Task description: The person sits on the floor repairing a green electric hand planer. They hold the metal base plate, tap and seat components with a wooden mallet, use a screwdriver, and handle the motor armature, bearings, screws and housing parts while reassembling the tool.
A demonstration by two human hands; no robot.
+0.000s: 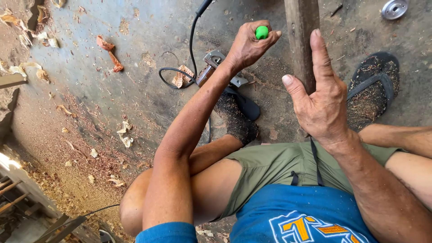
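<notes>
Listing, largest first:

Floor: concrete floor (pixel 135 90), strewn with sawdust and wood shavings.
Person: seated low, knees apart, in olive shorts (pixel 279 166) and a blue shirt.
Wooden post: dark upright wooden post (pixel 300 36) between the two hands, its foot near the sandals.
Right hand: right hand (pixel 321 101) open, fingers spread and raised, holding nothing, just beside the post.
Left hand: left hand (pixel 249 45) closed in a fist round a green-handled tool (pixel 262 32) (only the handle's end shows; the working end is hidden).
Sandals: black sandals (pixel 375 83), dusted with sawdust.
Power tool: corded power tool (pixel 213 67) lying on the floor beneath the left wrist, its black cord looping away.
Metal disc: round metal disc (pixel 394 8) at the top right, well apart.
Step in hand: judged as bringing the tool to the post, the free hand ready to steady it.
Next move calls for: a firm hold on the post and careful aim.
</notes>
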